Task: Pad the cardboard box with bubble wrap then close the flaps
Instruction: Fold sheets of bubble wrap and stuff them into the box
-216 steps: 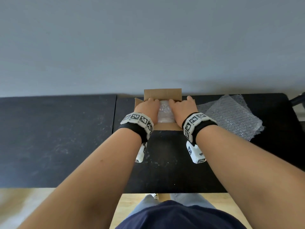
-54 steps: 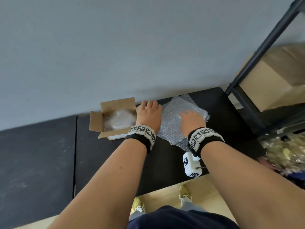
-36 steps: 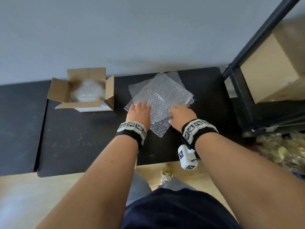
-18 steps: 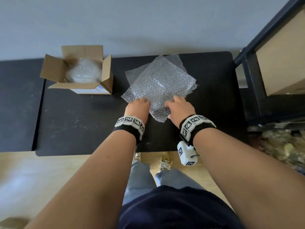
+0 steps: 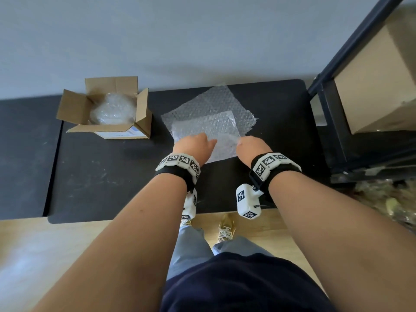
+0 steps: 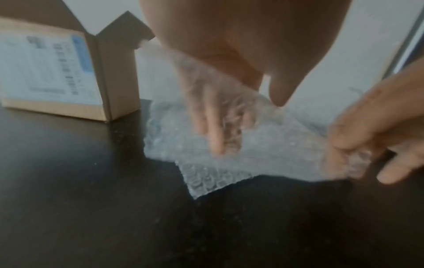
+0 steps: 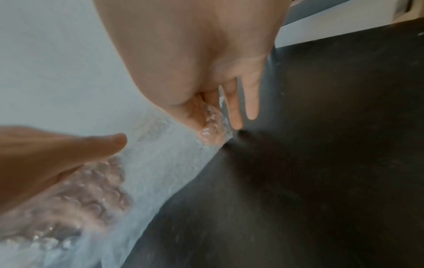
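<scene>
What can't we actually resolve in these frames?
- Cardboard box floor: head view, hidden under bubble wrap wad.
- Box label text: left wrist view, blurred.
- Left hand fingers: head view, under lifted sheet.
- Stacked sheet count: overlapping, unclear.

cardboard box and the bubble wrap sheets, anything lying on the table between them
Nothing: in the head view only a narrow bare strip of black table separates the cardboard box from the bubble wrap sheets.
</scene>
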{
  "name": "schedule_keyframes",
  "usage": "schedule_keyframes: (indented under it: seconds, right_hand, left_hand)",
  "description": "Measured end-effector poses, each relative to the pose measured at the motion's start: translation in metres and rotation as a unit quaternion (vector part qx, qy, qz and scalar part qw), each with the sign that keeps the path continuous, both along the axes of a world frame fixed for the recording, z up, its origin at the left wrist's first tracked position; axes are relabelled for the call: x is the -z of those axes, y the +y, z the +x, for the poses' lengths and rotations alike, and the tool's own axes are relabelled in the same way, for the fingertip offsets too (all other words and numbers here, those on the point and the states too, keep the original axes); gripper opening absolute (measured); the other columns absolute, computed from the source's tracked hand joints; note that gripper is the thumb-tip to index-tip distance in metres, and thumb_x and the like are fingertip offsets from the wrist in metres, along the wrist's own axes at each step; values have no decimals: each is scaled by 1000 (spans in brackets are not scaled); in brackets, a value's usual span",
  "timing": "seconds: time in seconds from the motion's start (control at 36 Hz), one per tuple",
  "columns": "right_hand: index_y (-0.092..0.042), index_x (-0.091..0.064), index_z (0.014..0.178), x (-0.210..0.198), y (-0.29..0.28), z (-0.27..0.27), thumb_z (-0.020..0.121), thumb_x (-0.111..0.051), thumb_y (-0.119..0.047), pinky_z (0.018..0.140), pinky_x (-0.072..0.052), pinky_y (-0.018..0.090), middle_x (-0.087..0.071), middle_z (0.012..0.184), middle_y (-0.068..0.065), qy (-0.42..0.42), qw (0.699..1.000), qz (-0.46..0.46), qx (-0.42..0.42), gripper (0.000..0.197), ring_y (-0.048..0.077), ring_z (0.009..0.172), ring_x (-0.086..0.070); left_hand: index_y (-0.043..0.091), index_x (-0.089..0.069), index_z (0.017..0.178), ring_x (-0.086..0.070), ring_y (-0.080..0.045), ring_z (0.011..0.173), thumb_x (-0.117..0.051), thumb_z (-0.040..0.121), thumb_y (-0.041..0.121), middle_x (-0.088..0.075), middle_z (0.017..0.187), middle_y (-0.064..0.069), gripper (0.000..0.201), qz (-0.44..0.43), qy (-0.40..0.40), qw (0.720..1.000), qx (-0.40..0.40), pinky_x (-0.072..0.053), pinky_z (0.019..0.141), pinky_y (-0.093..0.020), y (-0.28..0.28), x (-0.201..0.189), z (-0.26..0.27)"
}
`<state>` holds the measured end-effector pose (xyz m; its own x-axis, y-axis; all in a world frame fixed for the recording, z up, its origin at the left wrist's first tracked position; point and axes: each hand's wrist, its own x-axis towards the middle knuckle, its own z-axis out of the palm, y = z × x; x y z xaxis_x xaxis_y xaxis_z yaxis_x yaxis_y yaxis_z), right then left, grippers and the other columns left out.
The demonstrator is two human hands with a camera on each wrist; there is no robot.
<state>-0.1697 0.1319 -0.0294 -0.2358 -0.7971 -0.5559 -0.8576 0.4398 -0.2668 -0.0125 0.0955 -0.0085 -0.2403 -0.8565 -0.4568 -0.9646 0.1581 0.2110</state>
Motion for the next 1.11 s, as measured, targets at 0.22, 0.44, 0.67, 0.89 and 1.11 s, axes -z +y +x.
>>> schedule_keyframes:
  seconds: [0.22,0.44,0.67,0.89,1.11]
  right_hand:
    - [-10,-60,86,3,-15,-23,94,-40,-19,64,-40,33,-61,86,9,5,996,-20,92,23,27,77,-58]
    - [-10,-61,83,13,-26,-11,96,-41,-19,65,-40,33,-63,86,9,16,998,-50,46,26,28,77,-60]
    - [-13,-65,96,22,-36,-4,98,-44,-21,88,-44,41,-68,97,8,67,996,-53,28,23,28,91,-64]
    - [-15,-60,101,29,-40,-2,98,-46,-22,97,-37,43,-68,108,8,104,992,-60,29,16,29,103,-63]
    - [-7,-47,131,34,-45,-3,93,-56,-26,99,-37,43,-55,130,10,139,985,-105,23,43,28,121,-50]
  left_hand:
    - [10,-46,136,-55,-27,119,-46,83,71,-58,131,-7,81,88,126,973,-173,-41,97,-38,-4,13,19]
    - [16,-55,116,-64,-20,90,-65,82,28,-67,109,-5,37,58,162,945,-278,-49,75,-30,-3,28,32]
    - [14,-51,118,-58,-21,79,-55,86,14,-67,101,-8,32,36,140,944,-297,-42,66,-28,-14,42,32]
    - [12,-38,133,-63,-33,97,-54,90,8,-59,110,-12,46,-4,59,970,-234,-48,69,-37,-12,43,20]
    - [11,-47,130,-44,-28,120,-51,83,-3,-46,130,-8,50,-158,-36,986,26,-38,101,-36,-8,48,12]
